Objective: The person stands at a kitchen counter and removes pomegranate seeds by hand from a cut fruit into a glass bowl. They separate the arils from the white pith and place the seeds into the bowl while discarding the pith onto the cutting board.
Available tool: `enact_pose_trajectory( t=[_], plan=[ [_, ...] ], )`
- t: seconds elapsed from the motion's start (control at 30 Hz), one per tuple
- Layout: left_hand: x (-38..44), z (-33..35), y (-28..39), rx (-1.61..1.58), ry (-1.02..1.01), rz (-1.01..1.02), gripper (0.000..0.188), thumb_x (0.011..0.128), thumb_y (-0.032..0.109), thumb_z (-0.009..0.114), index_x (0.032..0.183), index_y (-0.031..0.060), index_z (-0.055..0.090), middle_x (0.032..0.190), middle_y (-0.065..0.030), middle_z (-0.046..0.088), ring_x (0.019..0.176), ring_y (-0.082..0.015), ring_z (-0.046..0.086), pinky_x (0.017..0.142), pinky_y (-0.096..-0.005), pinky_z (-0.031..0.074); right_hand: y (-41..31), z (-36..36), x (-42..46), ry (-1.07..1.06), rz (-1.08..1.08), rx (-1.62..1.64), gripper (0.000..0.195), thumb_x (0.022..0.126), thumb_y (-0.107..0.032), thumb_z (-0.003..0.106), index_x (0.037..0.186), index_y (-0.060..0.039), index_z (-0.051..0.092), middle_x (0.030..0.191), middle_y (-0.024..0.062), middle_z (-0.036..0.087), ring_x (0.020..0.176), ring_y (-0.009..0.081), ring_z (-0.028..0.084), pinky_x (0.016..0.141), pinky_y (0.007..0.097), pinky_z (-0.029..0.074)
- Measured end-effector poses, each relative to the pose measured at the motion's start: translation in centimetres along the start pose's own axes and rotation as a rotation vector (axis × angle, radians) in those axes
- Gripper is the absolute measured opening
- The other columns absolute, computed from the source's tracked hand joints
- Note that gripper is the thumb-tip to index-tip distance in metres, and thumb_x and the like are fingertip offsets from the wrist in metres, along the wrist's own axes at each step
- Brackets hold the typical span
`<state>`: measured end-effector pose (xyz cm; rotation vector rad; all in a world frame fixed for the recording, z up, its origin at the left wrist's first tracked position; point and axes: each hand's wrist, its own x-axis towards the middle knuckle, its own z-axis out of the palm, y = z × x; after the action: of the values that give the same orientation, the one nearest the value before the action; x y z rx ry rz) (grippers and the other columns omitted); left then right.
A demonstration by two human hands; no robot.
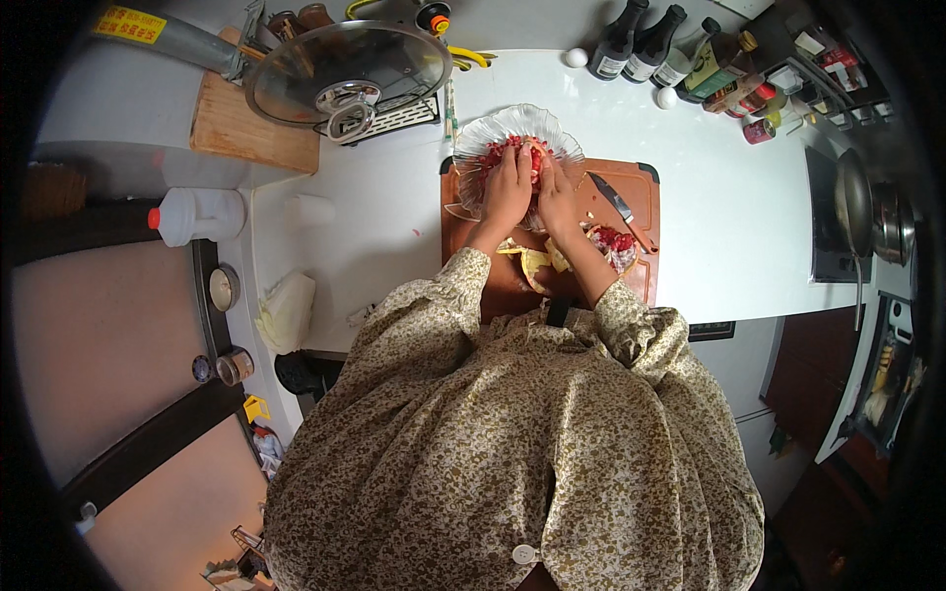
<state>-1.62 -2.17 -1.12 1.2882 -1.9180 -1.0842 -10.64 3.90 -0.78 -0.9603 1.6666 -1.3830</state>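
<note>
Both my hands hold a pomegranate piece [536, 164] over a scalloped clear glass bowl [473, 125]. My left hand [507, 185] grips it from the left, and my right hand [556, 192] presses from the right. Loose red arils [497, 151] lie in the bowl under my fingers. The bowl rests on a brown cutting board [643, 210]. To the right of my right hand lies a knife [612, 196] with an orange-brown handle. Nearer to me is another pomegranate piece [615, 244] with arils showing, beside yellowish peel [533, 266]. My fingers partly hide the held piece.
A glass pot lid [295, 81] stands at the back left by a wooden board [251, 125]. Dark bottles [617, 44] and two eggs [667, 98] are at the back right. A cabbage [287, 314] lies left, and a wok [851, 203] sits far right.
</note>
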Motion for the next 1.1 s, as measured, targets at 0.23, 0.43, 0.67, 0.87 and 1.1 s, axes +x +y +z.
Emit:
enact_pose_trajectory(
  t=[0.23,0.43,0.67,0.87,1.1],
  plan=[
    [0.3,-0.5,0.3,-0.069,-0.038,-0.037,0.046,0.106,0.039,0.039,0.116,-0.0017,0.059,0.107,-0.0294,0.065,0.101,-0.0485,0.061,0.084,-0.0508,0.049,0.1,-0.3,0.0,0.007,-0.026,-0.065,0.047,0.11,-0.03,0.031,0.145,-0.0028,0.047,0.143,0.0217,0.053,0.135,0.0328,0.049,0.113,0.0366,0.035],
    [-0.1,-1.1,0.7,-0.115,-0.153,-0.032,0.049,0.103,0.043,0.047,0.12,-0.0024,0.055,0.111,-0.0294,0.066,0.103,-0.0476,0.062,0.087,-0.0497,0.049,-0.3,-1.2,0.0,-0.022,0.04,-0.046,0.048,0.109,-0.032,0.033,0.144,-0.0029,0.048,0.14,0.0225,0.055,0.132,0.0332,0.051,0.111,0.036,0.037],
    [-0.2,-0.6,-0.1,-0.046,-0.112,-0.039,0.049,0.102,0.042,0.048,0.12,-0.003,0.051,0.106,-0.0312,0.065,0.099,-0.0507,0.061,0.084,-0.0543,0.047,-2.3,-0.8,-0.7,-0.009,0.03,-0.108,0.046,0.109,-0.031,0.034,0.144,-0.0059,0.049,0.137,0.0239,0.057,0.125,0.036,0.057,0.106,0.0381,0.042],
    [-0.5,-0.1,1.1,-0.013,-0.031,-0.007,0.042,0.104,0.038,0.044,0.12,-0.0008,0.051,0.105,-0.031,0.064,0.096,-0.0517,0.059,0.081,-0.0579,0.045,-0.7,-0.1,-0.4,0.076,-0.09,-0.182,0.044,0.109,-0.029,0.035,0.145,-0.0084,0.047,0.121,0.0292,0.063,0.108,0.0443,0.063,0.092,0.0453,0.05],
    [-0.5,0.7,0.1,-0.016,0.079,0.072,0.042,0.106,0.04,0.039,0.114,-0.0005,0.049,0.092,-0.0312,0.065,0.087,-0.0508,0.061,0.076,-0.0579,0.046,-1.0,0.2,-0.5,0.093,-0.146,-0.192,0.043,0.108,-0.028,0.037,0.145,-0.0082,0.048,0.112,0.0303,0.065,0.096,0.0464,0.066,0.083,0.0486,0.053]
  ],
)
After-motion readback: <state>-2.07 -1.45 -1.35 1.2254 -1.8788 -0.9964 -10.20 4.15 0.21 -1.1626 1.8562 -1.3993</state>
